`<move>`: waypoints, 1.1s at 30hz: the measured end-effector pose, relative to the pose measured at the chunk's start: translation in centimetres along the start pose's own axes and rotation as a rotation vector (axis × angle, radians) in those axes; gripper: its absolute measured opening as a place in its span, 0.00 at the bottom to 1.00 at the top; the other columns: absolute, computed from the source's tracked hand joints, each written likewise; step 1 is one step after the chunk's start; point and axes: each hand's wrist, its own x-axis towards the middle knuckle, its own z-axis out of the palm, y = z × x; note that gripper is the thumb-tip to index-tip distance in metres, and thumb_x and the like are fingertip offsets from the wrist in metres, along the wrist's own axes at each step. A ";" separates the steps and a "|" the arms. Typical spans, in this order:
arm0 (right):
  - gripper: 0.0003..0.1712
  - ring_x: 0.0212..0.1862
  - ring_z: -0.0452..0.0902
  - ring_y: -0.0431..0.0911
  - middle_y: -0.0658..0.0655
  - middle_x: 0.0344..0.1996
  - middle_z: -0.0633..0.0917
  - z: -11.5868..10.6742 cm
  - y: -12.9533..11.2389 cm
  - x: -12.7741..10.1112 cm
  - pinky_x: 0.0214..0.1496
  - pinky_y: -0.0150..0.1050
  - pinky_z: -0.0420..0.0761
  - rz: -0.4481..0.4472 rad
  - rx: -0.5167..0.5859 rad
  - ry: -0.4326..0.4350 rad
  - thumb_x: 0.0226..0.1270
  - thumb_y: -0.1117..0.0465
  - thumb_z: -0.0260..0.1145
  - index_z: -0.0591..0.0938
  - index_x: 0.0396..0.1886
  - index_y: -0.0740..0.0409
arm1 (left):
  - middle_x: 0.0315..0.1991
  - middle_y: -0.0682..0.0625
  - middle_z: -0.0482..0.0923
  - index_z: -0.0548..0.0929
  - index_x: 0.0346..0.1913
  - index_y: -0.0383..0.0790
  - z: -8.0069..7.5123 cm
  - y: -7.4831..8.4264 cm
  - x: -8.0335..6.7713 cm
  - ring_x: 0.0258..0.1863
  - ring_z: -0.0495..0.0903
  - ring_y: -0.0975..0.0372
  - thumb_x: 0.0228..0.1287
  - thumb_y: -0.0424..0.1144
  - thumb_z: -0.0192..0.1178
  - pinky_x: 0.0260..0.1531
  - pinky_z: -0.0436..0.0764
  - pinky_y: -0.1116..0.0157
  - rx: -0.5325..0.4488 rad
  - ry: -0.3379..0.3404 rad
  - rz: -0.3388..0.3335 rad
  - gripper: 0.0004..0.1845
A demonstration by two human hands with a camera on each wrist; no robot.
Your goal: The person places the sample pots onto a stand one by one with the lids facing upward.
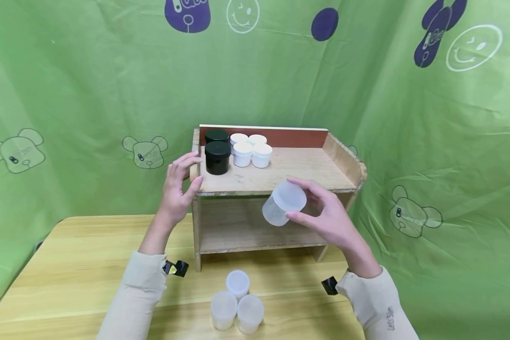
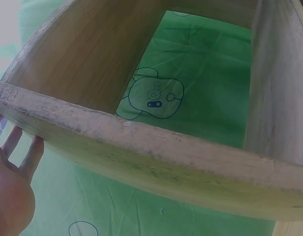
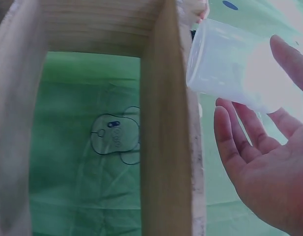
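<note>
My right hand [image 1: 325, 215] pinches a translucent plastic jar [image 1: 276, 210] by its frosted lid, thumb on one side and fingers on the other. The tilted jar is in front of the upper board's front edge of the wooden shelf [image 1: 297, 172]. In the right wrist view, the jar [image 3: 225, 64] lies sideways across the picture. My left hand [image 1: 176, 193] rests against the shelf's left side panel, fingers fairly straight; the left wrist view shows its fingers [image 2: 31, 160] touching the panel's outer face.
Two black jars [image 1: 217, 163] and several white jars [image 1: 261, 157] stand at the left of the upper board. The lower board [image 1: 246, 226] lies beneath. Three translucent jars [image 1: 224, 309] stand on the wooden table [image 1: 89, 264] in front. Green cloth [image 1: 89, 85] hangs behind and at the right.
</note>
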 end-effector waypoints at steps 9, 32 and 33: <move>0.39 0.53 0.79 0.42 0.59 0.59 0.81 -1.6 -0.8 1.9 0.55 0.29 0.80 0.028 0.041 0.042 0.62 0.69 0.74 0.74 0.74 0.53 | 0.75 0.50 0.68 0.74 0.67 0.43 0.1 0.0 0.0 0.66 0.66 0.55 0.70 0.44 0.55 0.64 0.67 0.47 0.009 0.007 0.005 0.25; 0.40 0.48 0.79 0.41 0.59 0.57 0.81 -2.6 -0.6 9.2 0.51 0.28 0.79 0.096 -0.022 0.281 0.64 0.59 0.76 0.73 0.75 0.53 | 0.75 0.51 0.68 0.74 0.67 0.43 0.1 -0.2 -0.1 0.66 0.66 0.55 0.70 0.45 0.56 0.64 0.68 0.45 0.007 0.002 0.001 0.25; 0.41 0.46 0.79 0.41 0.59 0.56 0.81 -2.6 -0.6 9.4 0.49 0.28 0.79 0.101 -0.026 0.289 0.64 0.58 0.76 0.72 0.75 0.52 | 0.75 0.51 0.68 0.74 0.67 0.43 0.1 -0.2 -0.1 0.66 0.66 0.56 0.70 0.45 0.56 0.64 0.68 0.45 0.005 0.002 -0.001 0.25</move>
